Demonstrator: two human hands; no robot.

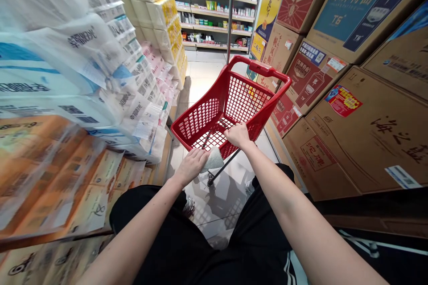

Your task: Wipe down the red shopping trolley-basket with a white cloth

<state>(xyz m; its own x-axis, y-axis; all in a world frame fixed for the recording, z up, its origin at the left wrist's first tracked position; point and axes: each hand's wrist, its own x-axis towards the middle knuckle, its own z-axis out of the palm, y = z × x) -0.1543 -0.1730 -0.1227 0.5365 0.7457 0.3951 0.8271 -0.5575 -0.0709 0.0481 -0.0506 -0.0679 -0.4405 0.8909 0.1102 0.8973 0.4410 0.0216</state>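
Note:
A red plastic shopping cart [200,120] with latticed sides stands in front of me on thin dark legs with casters. My right hand [238,135] is closed over the near rim of its basket. Just left of it, my left hand [193,165] has its fingers wrapped on a pale grey cloth [214,160], pressed against the same rim. Part of the cloth hangs out beside the fingers. Through the basket's lattice floor, light tiles show. The cart's handle [264,70] is on the far side from me.
Stacked tissue packs [100,67] line the left of the narrow aisle. Cardboard cartons [374,120] rise on the right. A metal pole [230,22] stands behind the cart. Shelves [217,9] of small bottles and boxes cross the far end. My knees flank the tiled floor [197,58].

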